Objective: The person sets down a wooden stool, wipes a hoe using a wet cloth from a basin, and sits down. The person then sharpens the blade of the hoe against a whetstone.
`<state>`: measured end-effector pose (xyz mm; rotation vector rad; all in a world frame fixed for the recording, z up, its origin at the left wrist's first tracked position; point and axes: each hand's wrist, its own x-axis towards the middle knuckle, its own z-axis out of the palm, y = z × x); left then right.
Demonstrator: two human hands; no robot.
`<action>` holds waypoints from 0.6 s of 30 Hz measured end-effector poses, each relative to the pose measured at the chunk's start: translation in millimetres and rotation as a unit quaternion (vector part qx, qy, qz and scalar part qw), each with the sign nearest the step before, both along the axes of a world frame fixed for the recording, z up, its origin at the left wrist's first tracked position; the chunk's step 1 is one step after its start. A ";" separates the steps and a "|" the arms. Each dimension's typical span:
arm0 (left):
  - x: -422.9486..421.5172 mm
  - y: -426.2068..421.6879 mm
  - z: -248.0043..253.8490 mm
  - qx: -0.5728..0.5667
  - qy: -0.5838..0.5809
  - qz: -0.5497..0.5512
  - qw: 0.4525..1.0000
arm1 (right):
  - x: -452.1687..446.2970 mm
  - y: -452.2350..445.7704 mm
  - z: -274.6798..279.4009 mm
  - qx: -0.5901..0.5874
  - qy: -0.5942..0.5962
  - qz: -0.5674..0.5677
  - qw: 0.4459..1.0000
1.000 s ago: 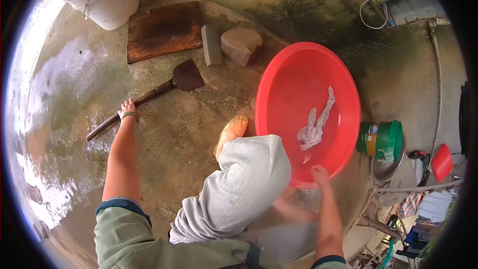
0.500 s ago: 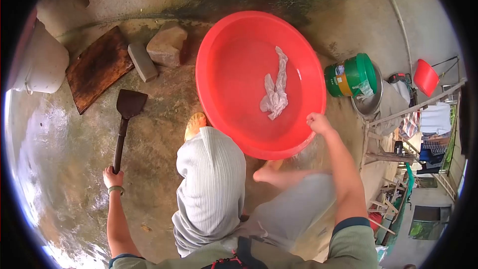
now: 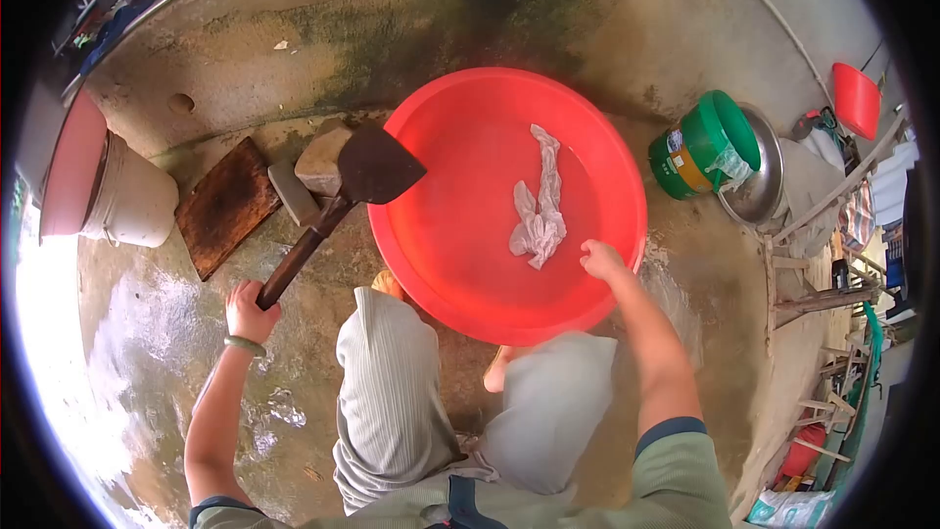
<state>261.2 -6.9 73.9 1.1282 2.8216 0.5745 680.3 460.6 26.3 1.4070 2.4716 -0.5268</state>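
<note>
My left hand (image 3: 251,312) is wrapped round the end of the wooden handle of a dark, broad-bladed tool (image 3: 378,165). The tool is raised, and in view its blade overlaps the left rim of a big red basin (image 3: 441,245). Over the right part of that basin is my right hand (image 3: 601,261), its fingers curled; whatever they may hold is too small to make out. A crumpled whitish cloth or plastic piece (image 3: 540,225) lies inside the basin.
A dark wooden board (image 3: 228,206), a grey block (image 3: 292,192) and a stone (image 3: 321,163) rest near the wall. White bucket (image 3: 137,198) at left. On the right are a green bucket (image 3: 693,155), a metal bowl (image 3: 762,186) and a red container (image 3: 856,100).
The tool has come up off the floor in my left hand, its blade swinging toward the basin. My right hand has shifted inward over the basin. The camera view has turned.
</note>
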 end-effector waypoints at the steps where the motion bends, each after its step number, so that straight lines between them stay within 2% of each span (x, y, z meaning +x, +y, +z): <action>1: -1.8 35.4 6.6 -0.003 -0.025 -0.015 1.000 | -6.0 1.4 -13.5 -0.009 0.006 -0.007 1.000; 4: -2.9 136.5 3.8 -0.031 -0.071 -0.062 0.995 | -29.1 5.2 -49.7 -0.033 0.010 -0.008 0.999; 8: 3.4 228.4 -43.5 -0.078 -0.093 -0.109 0.987 | -60.9 23.1 -73.4 -0.047 0.002 -0.028 0.998; 11: 5.6 263.8 -82.3 -0.135 -0.097 -0.127 0.978 | -81.2 33.5 -99.5 -0.022 -0.014 -0.014 1.000; 13: 14.5 288.7 -79.3 -0.186 -0.066 -0.127 0.972 | -88.4 35.7 -121.0 -0.007 -0.022 0.004 1.000; 15: 16.7 308.6 -77.4 -0.211 -0.062 -0.137 0.966 | -93.8 33.4 -137.2 0.062 -0.040 0.029 0.997; 17: 21.9 321.5 -79.4 -0.231 -0.059 -0.149 0.960 | -81.8 32.7 -146.0 0.050 -0.028 0.015 0.998; 18: 25.2 329.5 -80.2 -0.247 -0.101 -0.143 0.953 | -72.7 35.5 -149.6 0.052 -0.006 -0.072 0.996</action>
